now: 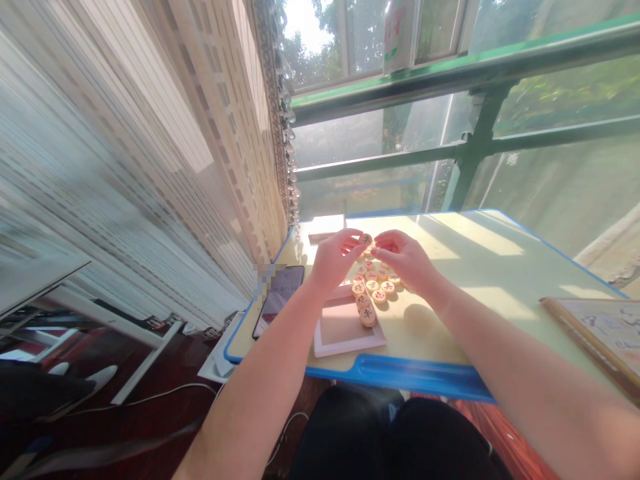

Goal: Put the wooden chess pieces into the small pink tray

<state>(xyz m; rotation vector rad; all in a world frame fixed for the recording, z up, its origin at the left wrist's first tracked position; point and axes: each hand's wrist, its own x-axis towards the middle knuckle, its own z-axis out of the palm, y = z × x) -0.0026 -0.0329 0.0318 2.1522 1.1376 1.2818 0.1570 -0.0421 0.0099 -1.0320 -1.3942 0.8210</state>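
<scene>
Several round wooden chess discs (373,288) with red and black characters lie in a heap on the pale yellow table (465,267). My left hand (334,257) is over the heap's far left, fingers curled, pinching one disc (365,239) at its fingertips. Just to the right, my right hand (405,259) hovers with bent fingers touching the pile; whether it holds a disc is hidden. Some discs rest on a shallow wooden box (345,327) lying near the table's front edge.
A smartphone (280,297) lies at the table's left edge. A framed board (600,337) sits at the right edge. A small flat block (326,227) lies at the far side. Windows stand behind; a curtain hangs left. The blue front rim (400,377) is close to my lap.
</scene>
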